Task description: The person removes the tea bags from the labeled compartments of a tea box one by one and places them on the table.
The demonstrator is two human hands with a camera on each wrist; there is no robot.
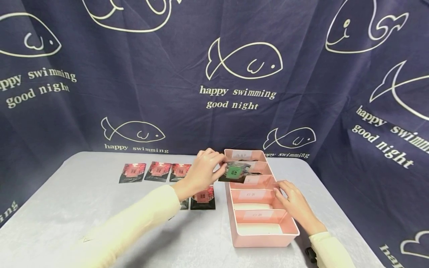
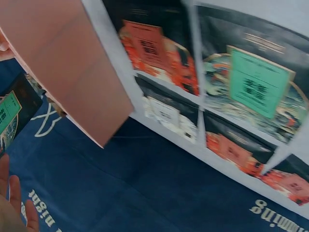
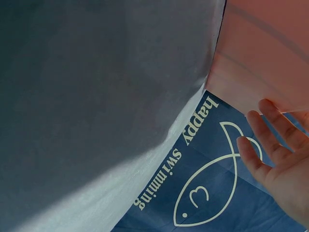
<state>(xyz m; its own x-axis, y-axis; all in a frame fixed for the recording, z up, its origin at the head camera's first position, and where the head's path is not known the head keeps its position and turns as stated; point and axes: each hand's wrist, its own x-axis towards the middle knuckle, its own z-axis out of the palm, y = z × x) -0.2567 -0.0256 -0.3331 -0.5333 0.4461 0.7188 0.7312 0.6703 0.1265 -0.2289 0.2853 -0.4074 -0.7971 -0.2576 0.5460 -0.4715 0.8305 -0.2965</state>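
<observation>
My left hand (image 1: 205, 168) pinches a dark sachet with a green label (image 1: 235, 172) by its left edge. The sachet is held over the far compartments of a long pink divided box (image 1: 259, 240). In the left wrist view the green-labelled sachet (image 2: 10, 110) shows beside the box wall, with fingers (image 2: 14, 189) below it. My right hand (image 1: 295, 203) touches the box's right rim about midway along. Seen from the right wrist, its fingers (image 3: 274, 137) are spread and fairly straight against the pink side wall (image 3: 270, 58).
Left of the box, red-labelled sachets (image 1: 133, 172) lie in a row, with another red-labelled sachet (image 1: 203, 199) nearer. In the left wrist view a green-labelled sachet (image 2: 260, 87) and a white-labelled one (image 2: 166, 113) also lie there. Paper labels (image 1: 251, 194) mark the compartments. A patterned curtain (image 1: 187, 74) hangs behind.
</observation>
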